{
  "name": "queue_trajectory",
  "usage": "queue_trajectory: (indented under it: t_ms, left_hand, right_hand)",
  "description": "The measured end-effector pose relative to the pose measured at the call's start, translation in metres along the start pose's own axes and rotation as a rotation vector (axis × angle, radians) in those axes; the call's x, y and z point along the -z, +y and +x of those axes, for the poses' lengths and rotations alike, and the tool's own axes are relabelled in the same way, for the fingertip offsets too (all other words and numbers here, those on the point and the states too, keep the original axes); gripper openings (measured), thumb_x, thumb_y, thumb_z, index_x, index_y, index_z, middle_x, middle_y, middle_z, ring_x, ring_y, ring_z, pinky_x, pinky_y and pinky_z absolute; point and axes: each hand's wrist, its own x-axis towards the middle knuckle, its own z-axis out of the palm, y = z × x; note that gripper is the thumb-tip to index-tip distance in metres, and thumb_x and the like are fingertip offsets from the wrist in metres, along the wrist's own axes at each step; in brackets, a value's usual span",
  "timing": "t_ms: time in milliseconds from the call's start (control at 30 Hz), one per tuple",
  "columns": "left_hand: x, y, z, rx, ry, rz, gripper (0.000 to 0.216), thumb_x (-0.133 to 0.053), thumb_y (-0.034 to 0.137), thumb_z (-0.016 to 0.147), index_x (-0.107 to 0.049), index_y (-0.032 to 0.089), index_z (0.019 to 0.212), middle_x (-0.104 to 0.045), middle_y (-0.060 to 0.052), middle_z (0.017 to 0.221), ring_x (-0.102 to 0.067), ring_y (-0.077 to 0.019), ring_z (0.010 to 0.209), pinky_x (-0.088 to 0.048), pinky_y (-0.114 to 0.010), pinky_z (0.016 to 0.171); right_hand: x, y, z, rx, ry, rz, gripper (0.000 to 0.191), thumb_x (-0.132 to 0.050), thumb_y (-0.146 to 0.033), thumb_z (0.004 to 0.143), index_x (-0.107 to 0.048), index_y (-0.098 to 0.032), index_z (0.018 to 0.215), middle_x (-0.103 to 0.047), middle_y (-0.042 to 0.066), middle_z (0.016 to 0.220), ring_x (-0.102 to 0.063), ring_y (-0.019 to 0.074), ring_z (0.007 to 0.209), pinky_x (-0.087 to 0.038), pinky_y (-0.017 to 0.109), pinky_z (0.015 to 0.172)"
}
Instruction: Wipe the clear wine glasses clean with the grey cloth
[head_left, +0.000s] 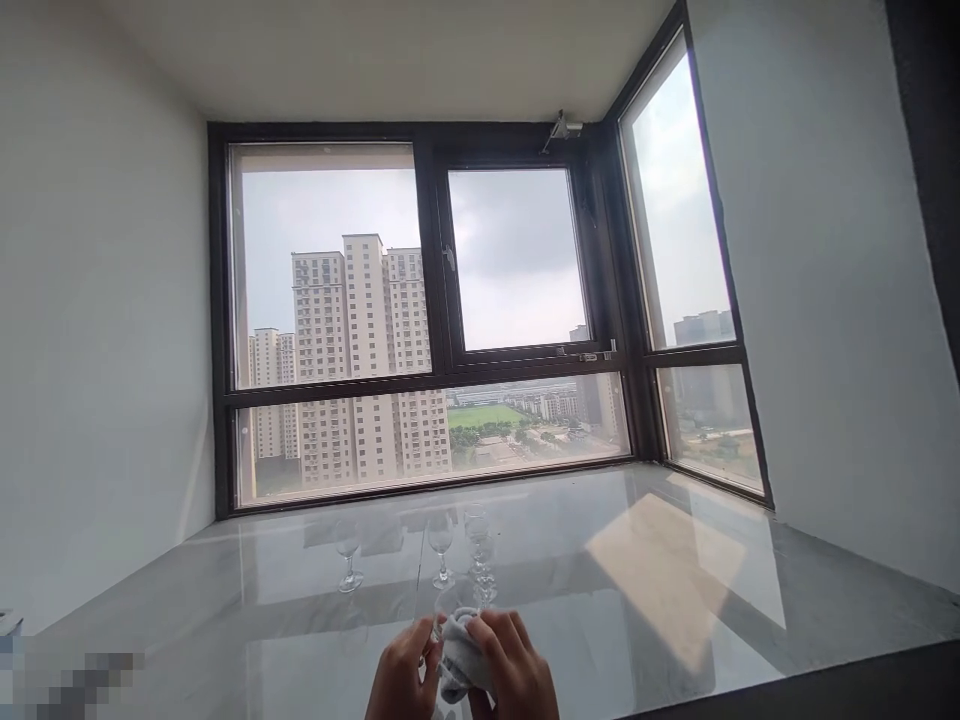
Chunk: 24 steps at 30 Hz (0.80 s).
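A clear stemmed glass (450,598) is between my two hands at the bottom of the head view. My left hand (405,668) has its fingers closed round the glass's left side. A pale grey cloth (465,648) is bunched in my right hand (516,665) and pressed against the glass. The lower part of this glass is hidden by the cloth and fingers. Beyond my hands, a stemmed glass (349,556) stands upright to the left, another glass (442,552) stands nearer the middle, and more glasses (480,550) overlap just right of it.
The glasses stand on a glossy grey marble-look sill (292,620) that reflects the window. Its front edge (795,672) runs along the lower right. Behind it rises a dark-framed window (431,380), with white walls (105,330) at both sides. A blurred patch (67,685) covers the lower left corner.
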Motion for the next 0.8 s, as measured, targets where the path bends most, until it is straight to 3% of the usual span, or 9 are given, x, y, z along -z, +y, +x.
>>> queue_trajectory:
  t_ms: [100,267,467,633,800]
  left_hand:
    - [0.003,0.008,-0.002,0.004,-0.067,0.060,0.014,-0.054,0.016,0.081,-0.065,0.025,0.079,-0.070,-0.002,0.070,-0.066,-0.0179,0.062,-0.048,-0.023,0.058]
    - [0.004,0.004,-0.005,0.017,-0.054,0.012,0.012,-0.055,0.023,0.084,-0.067,0.024,0.081,-0.064,0.000,0.062,-0.062,-0.0159,0.056,-0.046,-0.023,0.058]
    - [0.004,-0.002,0.005,0.208,0.046,-0.148,0.025,-0.052,0.039,0.090,-0.068,0.022,0.080,-0.069,-0.003,0.070,-0.065,-0.0184,0.064,-0.050,-0.024,0.061]
    - [0.005,-0.015,0.016,0.386,0.127,-0.287,0.039,-0.060,0.056,0.084,-0.071,0.021,0.072,-0.072,-0.006,0.081,-0.068,-0.0245,0.081,-0.053,-0.031,0.079]
    - [-0.001,-0.029,0.022,0.627,0.105,-0.457,0.062,-0.066,0.078,0.067,-0.073,0.017,0.071,-0.066,-0.003,0.065,-0.059,-0.0202,0.066,-0.046,-0.028,0.064]
  right_hand:
    - [0.008,-0.006,0.009,-0.001,0.005,-0.054,0.057,-0.051,-0.009,0.072,-0.057,-0.025,0.126,-0.068,0.008,0.108,-0.066,0.0250,0.094,-0.056,0.031,0.070]
    - [0.017,-0.001,0.012,-0.087,0.102,-0.107,0.055,-0.048,-0.006,0.077,-0.057,-0.027,0.127,-0.067,0.009,0.109,-0.065,0.0253,0.099,-0.059,0.033,0.075]
    - [0.034,0.042,-0.007,-0.279,0.203,-0.264,0.043,-0.053,-0.016,0.086,-0.057,-0.029,0.127,-0.067,0.011,0.114,-0.064,0.0286,0.106,-0.058,0.033,0.073]
    - [0.056,0.095,-0.053,-0.445,0.061,-0.311,0.034,-0.053,-0.022,0.083,-0.064,-0.029,0.114,-0.071,0.007,0.108,-0.068,0.0272,0.098,-0.057,0.032,0.072]
    - [0.063,0.110,-0.085,-0.560,-0.030,-0.338,0.034,-0.049,-0.025,0.080,-0.067,-0.027,0.109,-0.072,0.007,0.105,-0.067,0.0279,0.100,-0.054,0.034,0.078]
